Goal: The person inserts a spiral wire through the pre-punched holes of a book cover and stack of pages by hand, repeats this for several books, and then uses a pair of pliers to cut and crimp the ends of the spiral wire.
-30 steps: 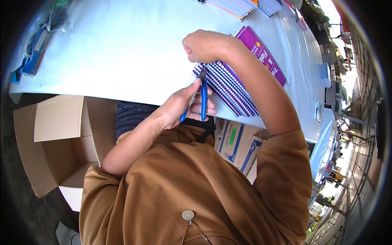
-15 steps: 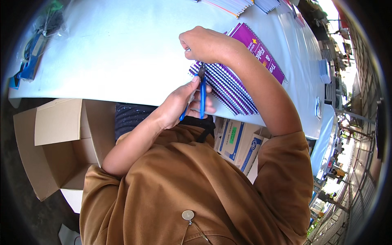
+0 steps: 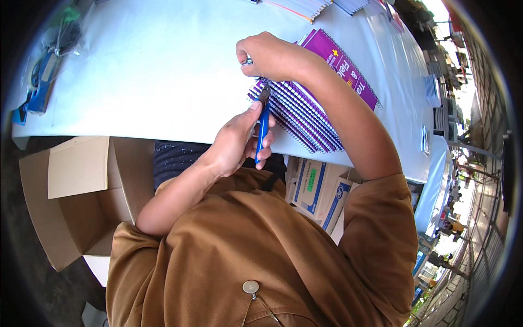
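My left hand (image 3: 239, 136) is closed round a pair of blue-handled pliers (image 3: 262, 133), their handles squeezed together. The dark jaws point up against the top ends of a stack of purple spiral-bound notebooks (image 3: 302, 117), whose coil edges face me in rows. Curled just past the jaws is my right hand (image 3: 269, 56), its forearm crossing above the notebooks. A small shiny bit shows between its fingers, too small to name. One purple notebook cover (image 3: 338, 60) shows behind the right forearm.
A tape dispenser (image 3: 42, 82) and a clear plastic bag (image 3: 68, 32) lie at the table's left. More bound books (image 3: 299, 6) sit at the far edge. An open cardboard box (image 3: 81, 207) stands below left; printed cartons (image 3: 318, 188) are under the table.
The pliers' handles have gone from spread apart to pressed together as my left fingers closed. My right hand stays nearly in place, with a slight shift to the left.
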Action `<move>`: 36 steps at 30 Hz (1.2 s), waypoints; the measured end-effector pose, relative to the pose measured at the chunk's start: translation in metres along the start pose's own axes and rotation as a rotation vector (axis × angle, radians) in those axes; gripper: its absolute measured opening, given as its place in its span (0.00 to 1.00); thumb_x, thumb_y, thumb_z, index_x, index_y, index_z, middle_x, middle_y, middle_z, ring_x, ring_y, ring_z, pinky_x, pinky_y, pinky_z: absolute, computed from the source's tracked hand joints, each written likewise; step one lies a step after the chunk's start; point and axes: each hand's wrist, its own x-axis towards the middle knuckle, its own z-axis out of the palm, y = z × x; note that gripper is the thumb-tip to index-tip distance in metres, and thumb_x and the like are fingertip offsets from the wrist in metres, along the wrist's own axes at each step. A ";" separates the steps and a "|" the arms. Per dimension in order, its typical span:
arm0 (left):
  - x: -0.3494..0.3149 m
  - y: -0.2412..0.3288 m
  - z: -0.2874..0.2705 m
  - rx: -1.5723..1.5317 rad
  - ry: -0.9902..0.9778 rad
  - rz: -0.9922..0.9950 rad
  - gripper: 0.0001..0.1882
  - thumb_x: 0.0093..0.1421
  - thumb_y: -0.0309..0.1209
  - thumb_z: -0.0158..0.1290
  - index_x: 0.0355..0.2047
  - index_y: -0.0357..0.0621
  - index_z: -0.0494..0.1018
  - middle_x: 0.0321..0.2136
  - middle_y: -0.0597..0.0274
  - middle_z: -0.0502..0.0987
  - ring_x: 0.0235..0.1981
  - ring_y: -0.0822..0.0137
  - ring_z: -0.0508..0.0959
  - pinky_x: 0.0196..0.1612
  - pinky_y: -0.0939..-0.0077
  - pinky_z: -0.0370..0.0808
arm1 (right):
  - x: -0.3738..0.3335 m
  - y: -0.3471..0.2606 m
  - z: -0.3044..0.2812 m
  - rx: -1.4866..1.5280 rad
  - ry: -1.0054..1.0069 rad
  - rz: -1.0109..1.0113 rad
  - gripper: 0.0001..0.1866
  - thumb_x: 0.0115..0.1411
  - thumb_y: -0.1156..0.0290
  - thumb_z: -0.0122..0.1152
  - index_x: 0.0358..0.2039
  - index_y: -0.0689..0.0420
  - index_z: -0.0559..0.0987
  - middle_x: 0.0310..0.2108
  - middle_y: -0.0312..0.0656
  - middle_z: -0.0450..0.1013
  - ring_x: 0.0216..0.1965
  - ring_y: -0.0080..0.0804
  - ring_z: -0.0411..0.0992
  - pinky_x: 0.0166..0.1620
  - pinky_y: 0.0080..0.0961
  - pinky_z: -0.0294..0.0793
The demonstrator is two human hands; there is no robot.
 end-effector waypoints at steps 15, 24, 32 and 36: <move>-0.002 0.003 0.017 0.026 0.028 0.033 0.26 0.66 0.52 0.29 0.39 0.42 0.64 0.24 0.61 0.68 0.23 0.68 0.71 0.26 0.75 0.73 | -0.005 -0.002 -0.006 0.137 0.012 0.071 0.14 0.50 0.69 0.59 0.36 0.62 0.76 0.33 0.54 0.74 0.33 0.45 0.74 0.39 0.33 0.72; -0.002 0.010 0.012 -0.012 -0.030 0.024 0.26 0.65 0.53 0.30 0.39 0.41 0.64 0.24 0.61 0.68 0.22 0.68 0.71 0.27 0.73 0.73 | -0.003 0.008 0.006 0.197 0.178 -0.017 0.13 0.50 0.68 0.59 0.35 0.62 0.76 0.30 0.54 0.74 0.32 0.45 0.74 0.39 0.33 0.72; -0.034 0.055 -0.072 1.819 1.128 0.257 0.28 0.57 0.48 0.51 0.50 0.39 0.65 0.44 0.45 0.69 0.49 0.53 0.67 0.51 0.62 0.63 | -0.021 -0.013 -0.002 0.850 0.841 -0.158 0.11 0.55 0.71 0.60 0.36 0.63 0.74 0.23 0.37 0.72 0.22 0.17 0.68 0.24 0.13 0.66; -0.034 0.054 -0.076 0.784 0.846 0.859 0.31 0.61 0.53 0.40 0.54 0.40 0.61 0.50 0.48 0.65 0.54 0.56 0.63 0.56 0.63 0.59 | 0.000 -0.073 0.034 1.159 1.172 -0.331 0.11 0.53 0.76 0.62 0.36 0.63 0.72 0.20 0.36 0.71 0.23 0.16 0.68 0.27 0.15 0.68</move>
